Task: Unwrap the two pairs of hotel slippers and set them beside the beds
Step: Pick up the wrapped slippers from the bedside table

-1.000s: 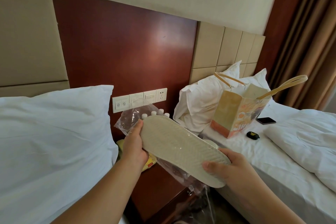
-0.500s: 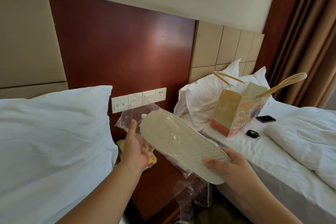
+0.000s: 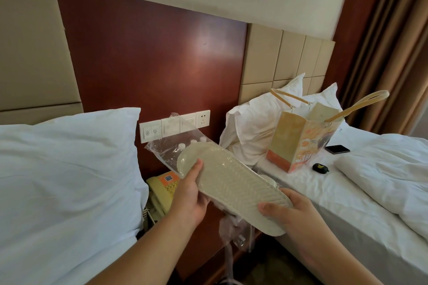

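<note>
A pale cream hotel slipper pair [image 3: 229, 183] in a clear plastic wrapper [image 3: 166, 148] is held sole-up between the two beds. My left hand [image 3: 191, 194] grips its far end, thumb on the sole. My right hand [image 3: 289, 209] holds the near end from the right, thumb pressing the sole edge. Loose clear wrapper sticks out past the far tip and hangs crumpled below the slippers [image 3: 234, 231]. A second slipper's edge [image 3: 269, 179] peeks from underneath.
The left bed's white pillow [image 3: 69, 169] fills the left. The right bed [image 3: 324, 192] carries pillows, a paper gift bag [image 3: 298, 143], a phone [image 3: 337, 149] and a small black case [image 3: 320, 167]. Between the beds stands a wooden nightstand [image 3: 208, 250] with a yellow telephone [image 3: 162, 190] and bottle caps [image 3: 192, 142].
The wrapped slippers have shifted slightly toward me. My left hand moved from the tip down along the sole, and the loose wrapper now stands up past the far end.
</note>
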`<action>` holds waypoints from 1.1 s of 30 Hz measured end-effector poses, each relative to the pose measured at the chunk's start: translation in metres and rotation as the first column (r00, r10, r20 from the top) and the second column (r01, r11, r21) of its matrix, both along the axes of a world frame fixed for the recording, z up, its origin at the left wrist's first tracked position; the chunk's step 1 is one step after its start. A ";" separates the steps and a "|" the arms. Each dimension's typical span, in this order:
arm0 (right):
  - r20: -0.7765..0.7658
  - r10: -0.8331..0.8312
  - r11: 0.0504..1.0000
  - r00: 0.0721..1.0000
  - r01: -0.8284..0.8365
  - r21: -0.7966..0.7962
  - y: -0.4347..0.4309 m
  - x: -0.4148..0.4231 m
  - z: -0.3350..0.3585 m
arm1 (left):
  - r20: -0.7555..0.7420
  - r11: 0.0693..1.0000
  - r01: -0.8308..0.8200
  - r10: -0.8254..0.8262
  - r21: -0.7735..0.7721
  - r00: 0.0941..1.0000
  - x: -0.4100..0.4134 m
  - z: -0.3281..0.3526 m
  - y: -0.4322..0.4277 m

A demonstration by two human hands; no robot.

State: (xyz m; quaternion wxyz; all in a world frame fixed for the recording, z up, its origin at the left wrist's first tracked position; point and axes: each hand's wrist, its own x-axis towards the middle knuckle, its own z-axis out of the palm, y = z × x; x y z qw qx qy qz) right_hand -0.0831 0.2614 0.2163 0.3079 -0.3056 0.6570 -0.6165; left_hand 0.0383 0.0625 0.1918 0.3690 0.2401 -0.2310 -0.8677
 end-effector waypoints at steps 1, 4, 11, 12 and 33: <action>0.003 -0.006 1.000 1.000 0.006 -0.006 0.000 0.000 0.000 | -0.002 1.000 0.020 -0.020 -0.016 1.000 -0.001 0.000 0.000; 0.004 -0.019 1.000 1.000 0.019 -0.015 -0.003 0.001 0.001 | -0.019 0.998 0.060 -0.060 -0.027 0.998 -0.003 -0.002 0.003; 0.015 0.001 1.000 1.000 -0.001 0.006 0.001 -0.002 -0.007 | 0.034 0.993 -0.062 0.059 0.098 0.998 0.006 0.000 -0.014; 0.017 -0.001 1.000 1.000 0.001 0.002 0.003 -0.003 -0.008 | 0.033 0.991 -0.087 0.084 0.099 0.996 0.008 0.001 -0.019; 0.083 -0.120 0.990 0.989 0.114 0.080 0.003 -0.013 -0.032 | 0.334 0.999 -0.016 0.026 -0.033 0.942 -0.015 -0.026 -0.021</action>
